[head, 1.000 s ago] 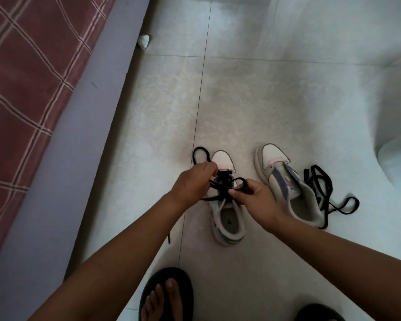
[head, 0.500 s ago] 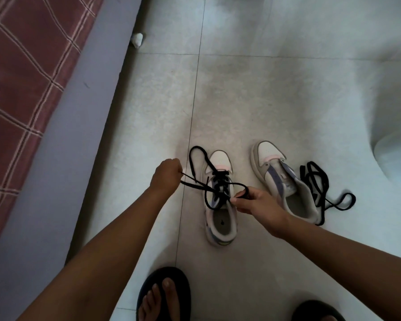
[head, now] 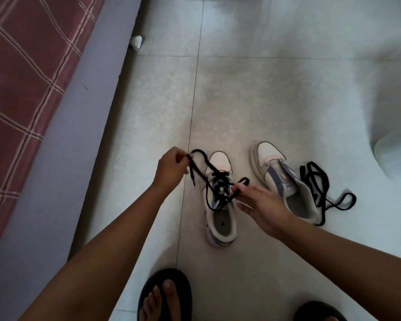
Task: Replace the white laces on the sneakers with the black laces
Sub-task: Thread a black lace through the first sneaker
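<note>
- Item, left sneaker point(head: 220, 205): stands on the tiled floor point(head: 276, 100) between the 2 forearms, toe pointing away from the person, heel opening toward them; long axis runs near to far, slightly tilted.
- Item, black lace point(head: 218, 184): threaded criss-cross through this sneaker's eyelets; 2 free ends leave the upper rows, 1 to each side.
- Left hand point(head: 171, 167): fingers curled, pinching 1 lace end, drawn out to the left of the toe and apart from the shoe.
- Right hand point(head: 262, 205): thumb and forefinger pinch the other lace end just above the tongue; remaining fingers extended. This hand lies nearer the eyelets.
- Judgement: the next threading or tightening works across the shoe's long axis, so the right hand is better placed to feed an eyelet.
- Item, right sneaker point(head: 285, 181): stands to the right, toe away, no lace in its eyelets.
- Item, second black lace point(head: 320, 186): loose heap touching that sneaker's right side.
- White laces: not seen.
- Markings: a small dark mark on the left sneaker's insole, unreadable; no legible brand or writing.
</note>
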The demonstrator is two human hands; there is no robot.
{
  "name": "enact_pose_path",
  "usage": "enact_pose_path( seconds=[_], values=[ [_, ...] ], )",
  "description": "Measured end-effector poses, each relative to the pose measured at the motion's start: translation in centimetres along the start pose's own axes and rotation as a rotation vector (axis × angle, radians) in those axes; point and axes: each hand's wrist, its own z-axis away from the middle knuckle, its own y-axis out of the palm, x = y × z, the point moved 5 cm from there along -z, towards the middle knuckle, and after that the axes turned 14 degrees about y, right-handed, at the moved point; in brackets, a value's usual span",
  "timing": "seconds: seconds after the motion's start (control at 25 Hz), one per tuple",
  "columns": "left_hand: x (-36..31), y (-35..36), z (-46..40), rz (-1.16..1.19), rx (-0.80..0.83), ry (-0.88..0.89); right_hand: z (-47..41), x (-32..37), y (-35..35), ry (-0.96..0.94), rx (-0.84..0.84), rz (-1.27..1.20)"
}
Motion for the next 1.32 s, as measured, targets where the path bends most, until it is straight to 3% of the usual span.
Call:
enact_pose_path(
  seconds=[0.08,0.2,0.32,0.52,0.6,0.68,0.84,0.88,0.92,1.0,1.04,1.12,1.24,1.28,1.32],
  values=[
    [-3.5,0.4,-0.7,0.142,0.009,0.070,-0.5,0.3,1.8,0.019,-0.009,0.011],
    [-8.7,1.5,-1.1,0.220,0.112,0.258,-0.6,1.0,3.6,-0.106,-0.233,0.563],
    [-11.1,2.7,-0.2,0.102,0.196,0.370,-0.4,1.7,5.0,-0.185,-0.188,0.893],
    [-7.4,5.8,2.9,-0.337,0.762,0.243,-0.8,2.1,3.7,0.003,-0.143,0.531],
    [-6.0,4.4,3.3,-0.475,0.769,0.269,-1.0,1.7,3.0,0.116,-0.113,0.393],
    [-5.1,2.9,3.5,-0.394,0.762,0.245,-1.1,1.3,2.7,0.234,-0.037,0.232],
    [-3.5,1.4,6.4,-0.181,1.248,-0.183,-0.8,0.9,3.1,0.325,0.011,0.153],
    [-3.4,1.6,6.3,-0.173,1.237,-0.209,-0.8,0.9,3.1,0.303,-0.004,0.197],
    [-3.3,2.1,5.4,-0.155,1.103,-0.162,-0.6,1.0,3.2,0.266,-0.019,0.264],
    [-4.1,3.3,3.4,-0.027,0.709,0.023,-0.2,1.3,3.3,0.180,-0.047,0.449],
    [-4.7,4.1,3.4,0.090,0.620,0.052,-0.1,1.7,3.3,0.120,-0.069,0.551],
    [-4.6,5.9,4.2,0.200,0.634,0.049,0.6,2.9,3.9,-0.144,-0.141,0.802],
    [-3.7,6.8,4.6,0.310,0.684,0.032,2.8,3.9,6.4,-1.075,-0.324,1.437],
    [-3.4,6.8,4.6,0.352,0.693,0.001,3.1,3.1,6.8,-1.266,-0.330,1.562],
    [-3.1,6.7,4.6,0.351,0.693,-0.030,2.9,2.5,6.7,-1.306,-0.332,1.601]
  ],
)
